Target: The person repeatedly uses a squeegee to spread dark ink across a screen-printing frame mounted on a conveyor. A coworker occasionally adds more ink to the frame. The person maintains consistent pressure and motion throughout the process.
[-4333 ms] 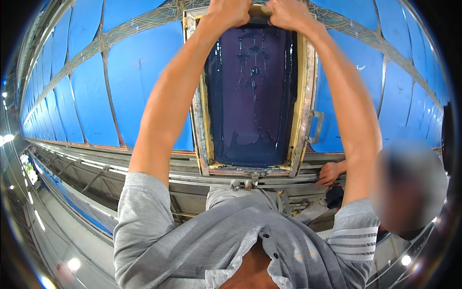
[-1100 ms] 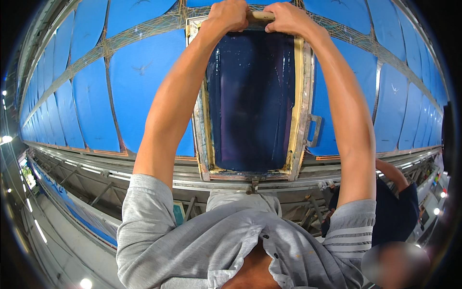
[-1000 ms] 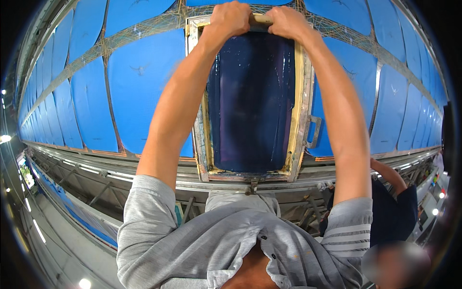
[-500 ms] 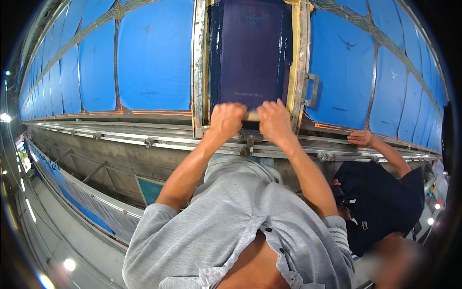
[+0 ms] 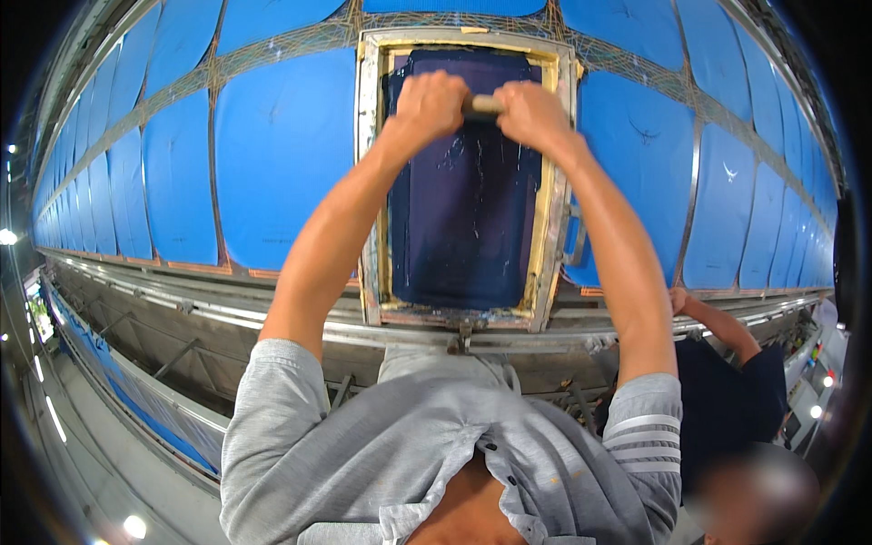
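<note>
Both of my hands grip a squeegee (image 5: 486, 104) by its wooden handle, at the far end of a screen printing frame (image 5: 371, 191). My left hand (image 5: 430, 104) is closed around the handle's left part, my right hand (image 5: 534, 113) around its right part. A short stretch of pale wood shows between them; the blade is mostly hidden. Within the frame's metal and yellowish rim, the mesh (image 5: 454, 213) looks dark purple, with dark blue ink along its sides and near end. Wet, shiny streaks mark its middle. My arms reach out straight over the frame's sides.
Blue fabric panels (image 5: 286, 173) lie in rows on the long table, left and right of the frame. A metal rail (image 5: 227, 292) runs along its near edge. At the right, a co-worker in a dark shirt (image 5: 731, 391) has a hand by the table edge. A handle (image 5: 574, 234) juts from the frame's right side.
My hands and the squeegee have moved from the frame's near end to its far end. Wet ink streaks now show on the mesh. The view has shifted, bringing the whole frame into sight.
</note>
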Demonstrator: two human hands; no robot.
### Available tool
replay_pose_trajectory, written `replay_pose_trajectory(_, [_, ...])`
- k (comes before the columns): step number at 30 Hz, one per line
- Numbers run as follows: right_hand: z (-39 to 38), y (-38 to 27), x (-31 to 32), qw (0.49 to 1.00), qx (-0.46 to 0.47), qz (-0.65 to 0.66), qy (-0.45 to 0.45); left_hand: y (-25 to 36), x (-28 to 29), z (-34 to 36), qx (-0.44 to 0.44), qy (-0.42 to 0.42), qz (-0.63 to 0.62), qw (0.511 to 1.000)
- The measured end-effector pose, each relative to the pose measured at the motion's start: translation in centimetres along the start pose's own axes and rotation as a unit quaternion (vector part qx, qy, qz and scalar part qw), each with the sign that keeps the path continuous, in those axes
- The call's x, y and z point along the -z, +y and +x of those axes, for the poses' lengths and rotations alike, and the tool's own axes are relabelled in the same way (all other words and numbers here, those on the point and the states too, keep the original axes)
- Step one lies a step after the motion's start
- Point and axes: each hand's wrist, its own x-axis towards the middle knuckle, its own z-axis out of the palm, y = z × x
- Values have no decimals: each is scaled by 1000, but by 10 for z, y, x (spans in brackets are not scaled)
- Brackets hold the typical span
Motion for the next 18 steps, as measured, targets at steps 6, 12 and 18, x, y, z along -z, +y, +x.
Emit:
replay_pose_trajectory(6, [93,50,27,998,-55,13,-29,-38,19,98,19,23,30,999])
replay_pose_trajectory(12, [51,26,1,999,-40,7,-18,-23,0,50,9,10,19,1000])
replay_pose_trajectory(18, [-89,-58,-27,999,28,24,22,32,-33,-102,2,-8,-55,998])
